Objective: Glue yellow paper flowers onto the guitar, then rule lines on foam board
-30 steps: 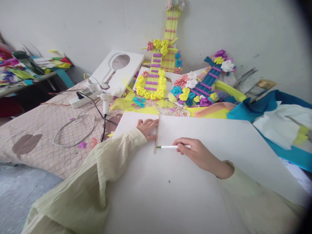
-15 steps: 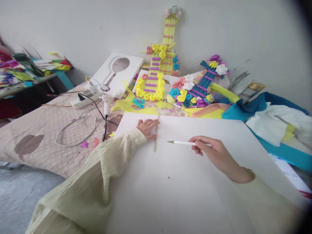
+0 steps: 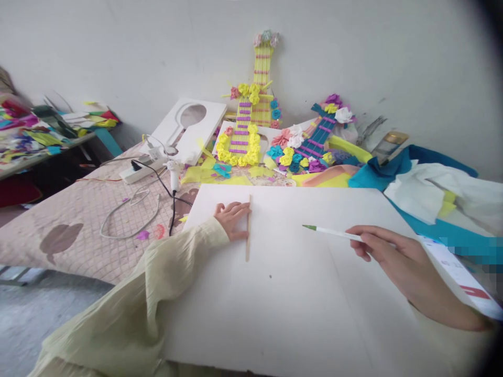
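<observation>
A large white board (image 3: 291,314) lies in front of me. My left hand (image 3: 231,220) rests on its left part with fingers spread, fingertips and thumb against a thin wooden stick (image 3: 248,248) that points away from me. Over the right part of the board, my right hand (image 3: 396,262) grips a white pencil (image 3: 334,232) with a green tip. The pencil points left and is apart from the stick. A small dark speck (image 3: 270,276) shows on the board's surface between the hands.
Behind the board stand a yellow flower-trimmed paper guitar (image 3: 244,125), a blue one (image 3: 320,139) and a white cut-out panel (image 3: 157,125). A hot glue gun (image 3: 174,175), power strip (image 3: 137,170) and cables lie left. Blue and white crumpled sheets (image 3: 440,191) are at right.
My right hand has moved right with the pencil, farther from the stick. My left hand stays at the stick. The whole view has shifted slightly.
</observation>
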A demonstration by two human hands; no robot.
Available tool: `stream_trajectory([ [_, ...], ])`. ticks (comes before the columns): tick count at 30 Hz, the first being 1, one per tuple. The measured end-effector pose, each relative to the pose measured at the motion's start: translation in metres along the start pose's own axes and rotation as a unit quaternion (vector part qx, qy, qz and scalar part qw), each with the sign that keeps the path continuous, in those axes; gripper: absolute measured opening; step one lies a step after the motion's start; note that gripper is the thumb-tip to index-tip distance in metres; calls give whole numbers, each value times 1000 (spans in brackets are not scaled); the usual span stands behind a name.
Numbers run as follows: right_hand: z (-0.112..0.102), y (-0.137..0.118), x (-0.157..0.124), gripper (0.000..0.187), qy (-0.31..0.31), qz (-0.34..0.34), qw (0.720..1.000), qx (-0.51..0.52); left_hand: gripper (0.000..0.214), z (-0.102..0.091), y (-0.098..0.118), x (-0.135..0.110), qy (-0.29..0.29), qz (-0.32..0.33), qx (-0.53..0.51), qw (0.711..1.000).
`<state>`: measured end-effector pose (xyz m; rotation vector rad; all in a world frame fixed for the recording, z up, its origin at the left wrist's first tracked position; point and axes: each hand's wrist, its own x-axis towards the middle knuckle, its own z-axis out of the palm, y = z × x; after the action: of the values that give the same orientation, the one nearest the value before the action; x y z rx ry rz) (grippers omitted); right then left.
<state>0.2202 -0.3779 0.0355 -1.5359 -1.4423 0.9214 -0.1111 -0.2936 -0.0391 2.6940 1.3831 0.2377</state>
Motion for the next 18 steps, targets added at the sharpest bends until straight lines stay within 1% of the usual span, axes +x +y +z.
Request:
stream_trajectory([
  [4,5,1,-3,28,-6,-7,1000,16,71,2,12,-17,-1,-4,-9,1000],
  [9,11,5,-6,27,-31,-15,999,32,73,3,24,-31,-2,-6,-19,1000],
  [13,20,2,-7,27,-68,-26,997,36,74,4,29,-36,3,-11,-29,1000],
  [18,38,-5,-4,26,-115,-31,992,37,79,4,31,-36,12,-20,-39,999],
])
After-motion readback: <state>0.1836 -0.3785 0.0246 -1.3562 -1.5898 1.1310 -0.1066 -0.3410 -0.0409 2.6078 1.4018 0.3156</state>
